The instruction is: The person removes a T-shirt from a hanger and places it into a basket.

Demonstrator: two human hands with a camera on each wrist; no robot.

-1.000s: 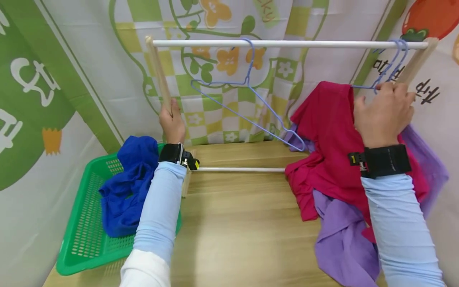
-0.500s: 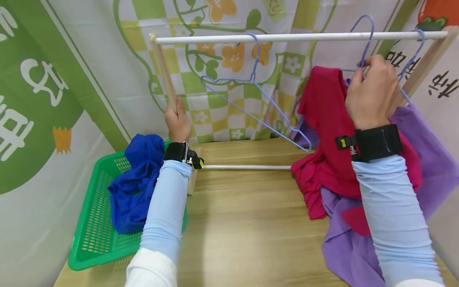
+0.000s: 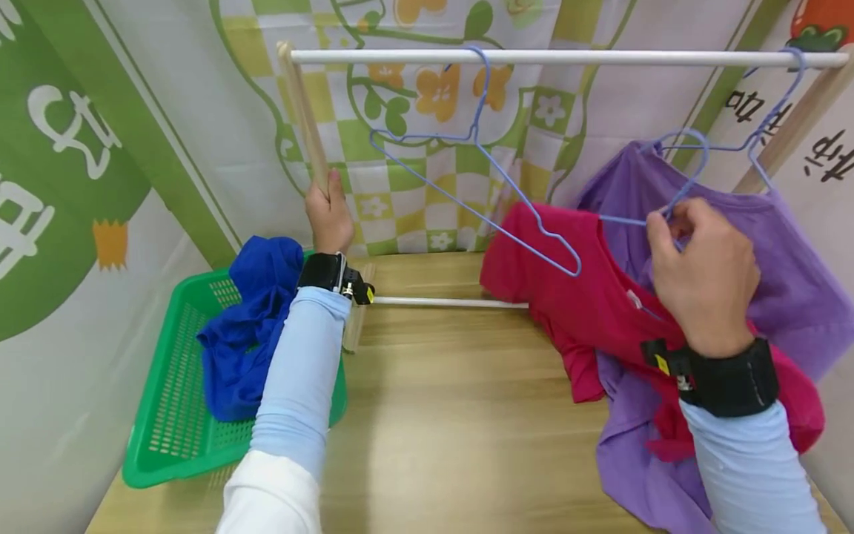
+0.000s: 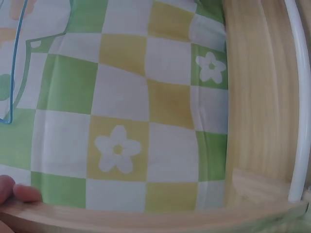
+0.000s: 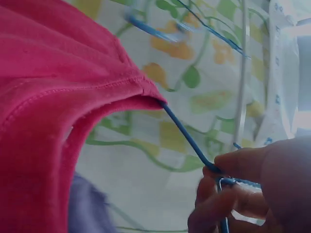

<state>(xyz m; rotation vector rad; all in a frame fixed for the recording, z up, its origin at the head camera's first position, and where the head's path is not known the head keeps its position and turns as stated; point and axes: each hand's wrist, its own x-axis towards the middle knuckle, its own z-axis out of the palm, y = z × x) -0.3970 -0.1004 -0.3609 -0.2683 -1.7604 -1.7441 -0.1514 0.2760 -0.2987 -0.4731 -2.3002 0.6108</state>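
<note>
My left hand [image 3: 330, 215] grips the left wooden post [image 3: 307, 126] of a clothes rack; in the left wrist view its fingertips [image 4: 26, 192] curl over the wood. My right hand [image 3: 707, 274] pinches a blue hanger [image 5: 187, 134] at the base of its hook, below the white rod [image 3: 600, 57] and off it. A red T-shirt [image 3: 567, 252] hangs tilted from this hanger, its neckline open toward the right hand. Behind it, a purple garment [image 3: 780, 245] hangs on another hanger at the rod's right end. A bare blue hanger [image 3: 434, 136] hangs mid-rod, overlapping the red sleeve in the head view.
On the left, a green basket [image 3: 150, 371] holds a blue garment [image 3: 247, 334]. A lower white bar [image 3: 440, 302] crosses the rack's base on the wooden table [image 3: 467, 415]. More purple cloth [image 3: 640, 452] drapes at the right. A patterned curtain [image 3: 414, 193] stands behind the rack.
My right hand has lifted the red T-shirt's hanger off the rod and brought it down and nearer, uncovering the purple garment behind. The left hand keeps its grip on the post.
</note>
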